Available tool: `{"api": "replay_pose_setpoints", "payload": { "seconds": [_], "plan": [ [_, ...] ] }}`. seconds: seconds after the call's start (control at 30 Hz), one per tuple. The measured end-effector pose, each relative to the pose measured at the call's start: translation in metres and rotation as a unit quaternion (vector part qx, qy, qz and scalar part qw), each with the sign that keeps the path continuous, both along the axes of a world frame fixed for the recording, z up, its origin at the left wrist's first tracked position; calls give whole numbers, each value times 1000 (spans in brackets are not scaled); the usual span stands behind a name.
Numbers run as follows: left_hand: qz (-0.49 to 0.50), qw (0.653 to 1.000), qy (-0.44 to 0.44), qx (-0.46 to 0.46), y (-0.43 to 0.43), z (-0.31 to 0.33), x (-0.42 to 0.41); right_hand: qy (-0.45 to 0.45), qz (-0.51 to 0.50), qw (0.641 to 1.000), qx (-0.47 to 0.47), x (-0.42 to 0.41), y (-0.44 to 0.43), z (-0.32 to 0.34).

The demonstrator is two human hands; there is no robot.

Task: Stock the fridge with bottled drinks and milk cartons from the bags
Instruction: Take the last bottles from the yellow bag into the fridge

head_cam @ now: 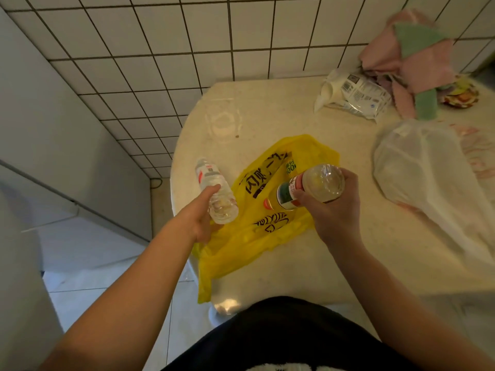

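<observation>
Beige counter (267,277) (bags (235,247), cloths (417,65))

Both gripped bottles, the clear water bottle (214,188) and the labelled drink bottle (310,187), look like glossy transparent plastic. Under them lies a thin, crinkled yellow plastic bag (267,236) on a smooth, speckled countertop (267,108) with a slight sheen.

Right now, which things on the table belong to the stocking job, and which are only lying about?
Belong to the job:
clear water bottle in the left hand
drink bottle in the right hand
yellow bag
white bag

Lying about:
pink and green cloths
crumpled white package
</observation>
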State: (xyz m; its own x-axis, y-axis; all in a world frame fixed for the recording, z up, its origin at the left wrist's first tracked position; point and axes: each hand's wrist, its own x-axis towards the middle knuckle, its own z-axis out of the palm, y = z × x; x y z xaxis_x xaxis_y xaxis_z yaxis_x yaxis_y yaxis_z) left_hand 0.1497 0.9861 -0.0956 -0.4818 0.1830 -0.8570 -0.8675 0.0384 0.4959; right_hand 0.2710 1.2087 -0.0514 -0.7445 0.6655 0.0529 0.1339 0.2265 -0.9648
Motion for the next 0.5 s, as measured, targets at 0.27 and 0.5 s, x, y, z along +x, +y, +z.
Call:
{"api": "replay_pose_setpoints", "payload": {
  "seconds": [0.27, 0.5],
  "plan": [
    [99, 992, 58, 47, -2, 25, 55, 21, -68, 919, -389, 26, 14, 2],
    [146, 957, 78, 238, 0, 55, 148, -41, 86, 869, -486, 90, 18, -3]
  ]
}}
